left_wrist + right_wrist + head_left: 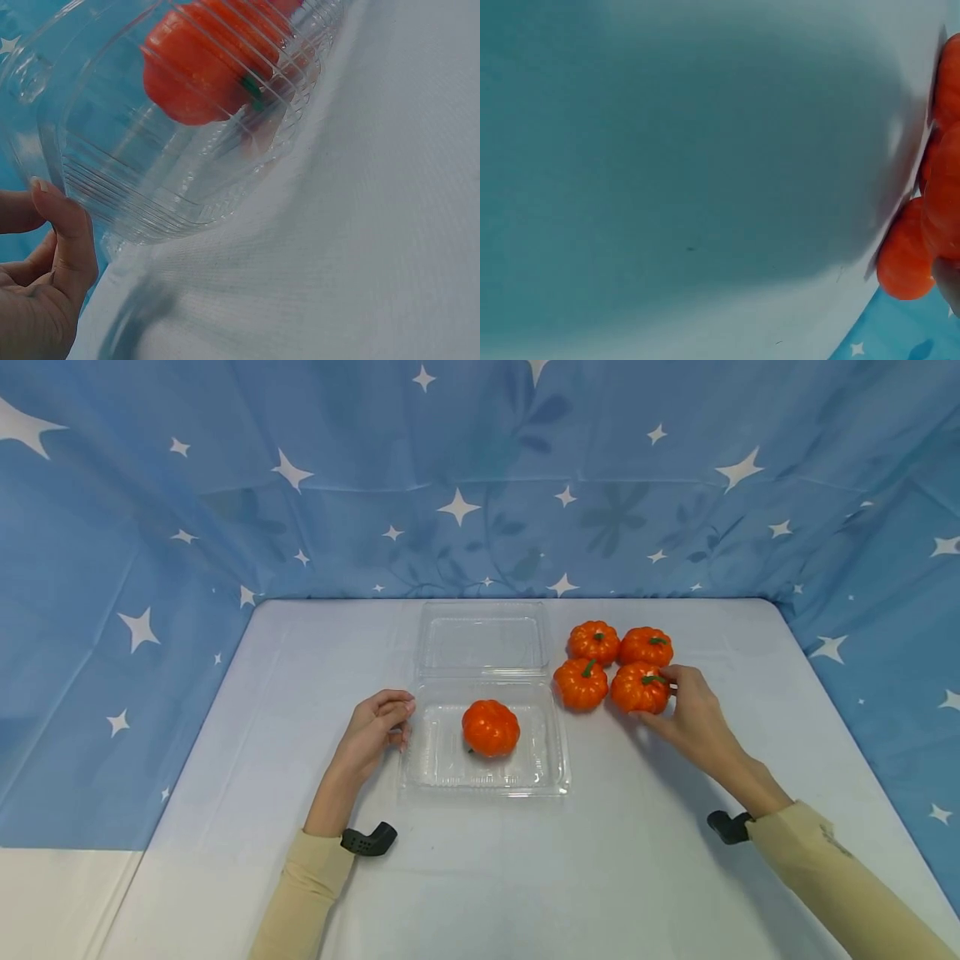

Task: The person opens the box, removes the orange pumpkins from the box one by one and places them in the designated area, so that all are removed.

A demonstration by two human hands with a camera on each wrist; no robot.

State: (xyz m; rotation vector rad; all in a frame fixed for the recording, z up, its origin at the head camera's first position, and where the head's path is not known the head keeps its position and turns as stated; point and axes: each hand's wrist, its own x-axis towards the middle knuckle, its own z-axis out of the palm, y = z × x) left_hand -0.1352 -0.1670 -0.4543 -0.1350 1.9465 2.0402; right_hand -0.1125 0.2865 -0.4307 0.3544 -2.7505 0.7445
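Note:
A clear plastic clamshell container (435, 764) lies opened on the white table, its lid (483, 639) folded back away from me. One small orange pumpkin (491, 728) sits tipped over in its base, the green stem low. My left hand (371, 731) pinches the container's left rim between thumb and finger, as the left wrist view shows. To the right of the container, my right hand (697, 718) grips another orange pumpkin (639, 687), thumb at its near side and fingers at its far right. In the right wrist view, only a fingertip (949, 285) appears beneath that pumpkin.
Three more orange pumpkins stand close together by the gripped one: one at its left (581, 685), one at the back left (594, 643), one behind it (647, 647). A blue curtain (487, 552) with white stars hangs along the table's back edge.

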